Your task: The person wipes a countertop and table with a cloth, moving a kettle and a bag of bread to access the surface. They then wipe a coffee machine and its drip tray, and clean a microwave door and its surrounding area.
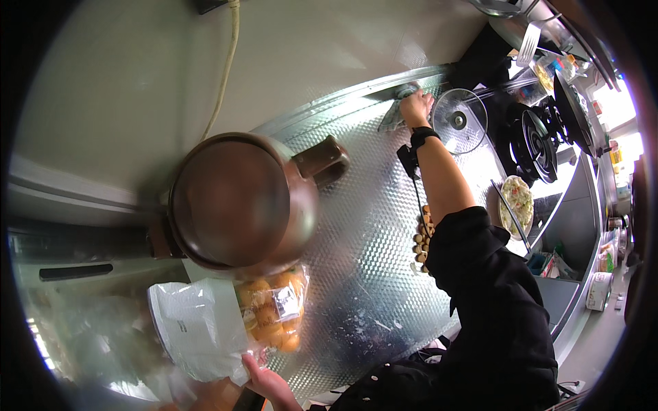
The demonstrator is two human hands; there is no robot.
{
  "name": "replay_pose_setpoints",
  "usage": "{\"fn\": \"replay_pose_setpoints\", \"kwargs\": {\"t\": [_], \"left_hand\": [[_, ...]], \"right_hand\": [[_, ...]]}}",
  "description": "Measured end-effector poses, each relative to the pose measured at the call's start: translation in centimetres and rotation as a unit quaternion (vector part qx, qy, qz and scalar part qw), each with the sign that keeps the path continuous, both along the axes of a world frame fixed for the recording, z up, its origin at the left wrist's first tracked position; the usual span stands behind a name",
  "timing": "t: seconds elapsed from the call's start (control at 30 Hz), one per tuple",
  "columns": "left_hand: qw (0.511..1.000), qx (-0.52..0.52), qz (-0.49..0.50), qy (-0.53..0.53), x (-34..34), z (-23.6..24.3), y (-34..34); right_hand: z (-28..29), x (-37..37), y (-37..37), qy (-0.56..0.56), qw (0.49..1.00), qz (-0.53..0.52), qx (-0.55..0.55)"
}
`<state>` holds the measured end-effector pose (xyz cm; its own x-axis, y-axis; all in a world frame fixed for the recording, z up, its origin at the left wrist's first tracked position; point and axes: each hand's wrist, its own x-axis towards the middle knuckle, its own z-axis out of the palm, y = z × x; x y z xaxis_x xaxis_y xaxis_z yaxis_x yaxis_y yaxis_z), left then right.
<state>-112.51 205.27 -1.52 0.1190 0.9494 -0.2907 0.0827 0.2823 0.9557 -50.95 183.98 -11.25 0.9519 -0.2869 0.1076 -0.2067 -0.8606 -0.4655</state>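
Observation:
My right hand (415, 108) reaches to the far edge of the metal worktop, fingers closed on a crumpled grey cloth (392, 118) that lies against the surface. Just right of it rests a clear glass lid (449, 130) with a dark knob. At the lower edge, my left hand (269, 385) has its thumb on the corner of a white plastic bag (199, 329); its other fingers are mostly hidden. Beside that bag is a clear bag (274, 312) of round orange-yellow food. Behind both stands a large brown lidded pot (233, 198) with a thick side handle (322, 161).
A round wooden-bead mat (419, 245) lies partly under my right arm. Further right are a bowl of chopped food (517, 198) with a long utensil across it, and a black stove (534, 140). A pale cable (226, 75) hangs down the wall.

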Motion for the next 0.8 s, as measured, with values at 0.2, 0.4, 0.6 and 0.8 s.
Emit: {"fn": "replay_pose_setpoints", "kwargs": {"t": [0.2, 0.4, 0.6, 0.8], "left_hand": [[0.999, -0.023, -0.018, -0.021, 0.0, -0.4, 0.5], [0.999, 0.036, 0.023, 0.011, 2.2, -0.1, -0.1], [1.0, 0.027, 0.0, -0.005, 2.6, 1.2, -0.1], [0.991, 0.112, -0.07, -0.031, 0.3, 2.5, -0.6]], "right_hand": [[-0.3, 0.0, 0.0, 0.038, 0.993, 0.057, -0.097], [-1.0, -10.1, 3.5, -0.078, 0.965, 0.249, -0.032], [1.1, -25.7, 5.3, -0.051, 0.898, 0.434, -0.053], [2.7, -40.2, 2.1, 0.029, 0.81, 0.58, -0.08]]}}
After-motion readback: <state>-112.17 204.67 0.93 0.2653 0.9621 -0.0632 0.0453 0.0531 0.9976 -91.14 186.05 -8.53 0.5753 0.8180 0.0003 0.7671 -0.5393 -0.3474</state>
